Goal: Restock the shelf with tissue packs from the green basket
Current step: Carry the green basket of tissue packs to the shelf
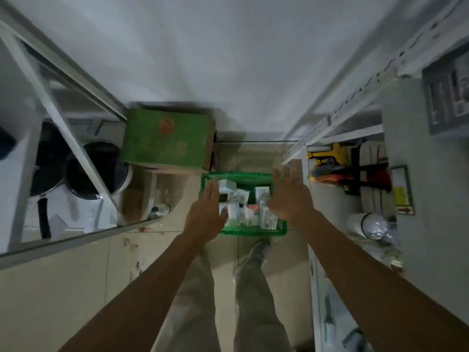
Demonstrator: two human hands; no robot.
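One green basket (245,231) on the tiled floor (76,275), used here as the landmark. It holds white tissue packs (227,186), loosely jumbled; about seven can be made out, exact count unclear through blur.

Two bare hands reach down over the basket. Left hand (206,214): flat, fingers straight and together, over the basket's left rim, thumb tip against or just above a pack near that side. Grip fully spread, nothing in it. Right hand (289,196): fingers splayed wide, over the basket's right rim and right-hand packs. Grip likewise wide, holding nothing.

Behind the basket to the left: one green cardboard box (167,138), standing on a brown carton. Right of the basket: one white shelf unit (337,115), with a yellow item and red and black items on a lower level. Left of the basket: one metal-framed rack (50,102) with two dark pans (101,168) in it. Just in front of the basket: one shoe (256,255) and two trouser legs.
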